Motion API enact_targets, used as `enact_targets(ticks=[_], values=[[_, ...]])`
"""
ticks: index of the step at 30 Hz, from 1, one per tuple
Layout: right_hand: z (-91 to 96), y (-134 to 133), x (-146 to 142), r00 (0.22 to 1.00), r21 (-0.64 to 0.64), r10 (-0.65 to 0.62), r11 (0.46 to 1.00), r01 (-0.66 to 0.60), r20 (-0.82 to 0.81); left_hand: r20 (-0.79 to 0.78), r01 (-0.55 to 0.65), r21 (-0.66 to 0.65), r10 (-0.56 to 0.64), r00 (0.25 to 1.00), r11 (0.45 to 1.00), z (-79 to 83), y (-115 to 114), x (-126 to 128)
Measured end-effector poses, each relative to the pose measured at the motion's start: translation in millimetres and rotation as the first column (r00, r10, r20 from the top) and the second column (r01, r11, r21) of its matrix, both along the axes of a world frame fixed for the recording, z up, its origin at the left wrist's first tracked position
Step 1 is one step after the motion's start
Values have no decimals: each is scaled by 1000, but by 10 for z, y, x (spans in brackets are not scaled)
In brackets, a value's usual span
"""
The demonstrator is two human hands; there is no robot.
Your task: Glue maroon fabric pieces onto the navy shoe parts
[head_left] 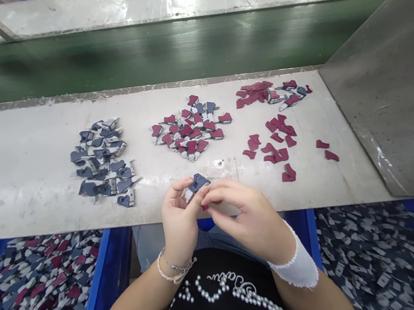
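Observation:
My left hand (179,212) grips a small navy and grey plastic part (198,182) between thumb and fingers, just above the bench's front edge. Close beside it, my right hand (237,208) pinches a small maroon piece (205,207), mostly hidden by the fingers. Beyond my hands lies a heap of grey parts with maroon faces (190,132). To the left is a pile of navy and grey parts (100,159). Loose maroon pieces (277,155) are scattered on the right, with a denser maroon heap (254,93) behind them.
Blue bins full of parts stand below the bench: the left bin (95,290) and the right bin (314,242). A metal panel (392,91) bounds the bench (29,193) at right. Behind runs a green belt (145,55). A small white object (218,164) lies near my hands.

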State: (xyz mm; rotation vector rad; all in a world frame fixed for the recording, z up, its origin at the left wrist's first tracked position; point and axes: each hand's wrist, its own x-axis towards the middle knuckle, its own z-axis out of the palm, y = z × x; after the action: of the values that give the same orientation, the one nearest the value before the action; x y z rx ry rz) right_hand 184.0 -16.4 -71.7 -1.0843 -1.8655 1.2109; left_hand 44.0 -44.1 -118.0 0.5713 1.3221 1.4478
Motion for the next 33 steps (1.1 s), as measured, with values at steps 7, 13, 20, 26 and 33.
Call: enact_targets(ticks=[7,13,20,26,33], values=[[72,-19,120,992,154,55,985,-73,117,-37,115,52,-113,993,992,55,-19,-123],[162,19,289,999,-126,-2,992,-4,-46,-354,246,318,-126,927,916,-7,17,-311],[72,59,235,981,-496,-98,868,4,-165,-627,461,376,-146,765,804,-22,-6,-423],[28,83,204,973,-560,-126,829,-3,-193,-740,500,375,-72,669,781,25,-25,-414],[65,129,221,994,-472,-36,881,-19,-106,-741,493,369,-70,667,788,43,-44,-426]])
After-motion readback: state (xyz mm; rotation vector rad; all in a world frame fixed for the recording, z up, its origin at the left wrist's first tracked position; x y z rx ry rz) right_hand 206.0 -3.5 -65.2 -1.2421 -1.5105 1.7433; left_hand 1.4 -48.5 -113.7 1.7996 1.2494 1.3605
